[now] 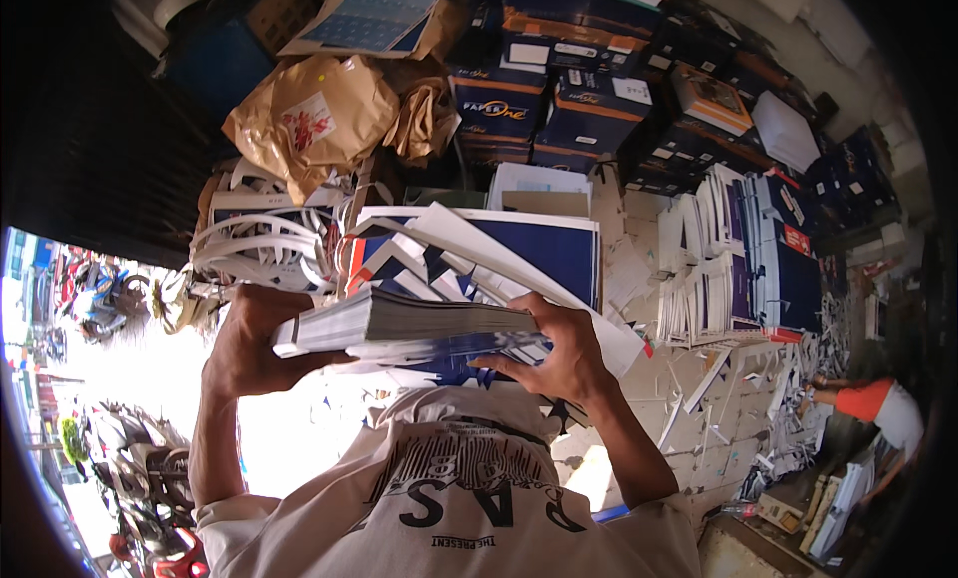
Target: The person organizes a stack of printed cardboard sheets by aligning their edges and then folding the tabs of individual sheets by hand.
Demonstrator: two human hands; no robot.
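A thick stack of white paper sheets [429, 321] is held level in front of my chest, its layered edge facing away from me. My left hand [264, 341] grips the left end, thumb underneath and fingers over the top. The other end is clasped by my right hand [559, 347], with the thumb and fingers closed around it. Just beyond the stack lies a pile of dark blue and white printed sheets [549, 249]. Loose white strips and folded offcuts [479, 264] lie across that pile. The undersides of the held sheets are partly hidden.
Curled paper strips [274, 244] lie at the left, below a crumpled brown paper wrapper [314, 119]. Dark blue cartons [589, 109] are stacked at the back. Bundled paper stacks [714, 254] stand to the right, near scraps on the floor [699, 388]. Another person [878, 408] bends at far right.
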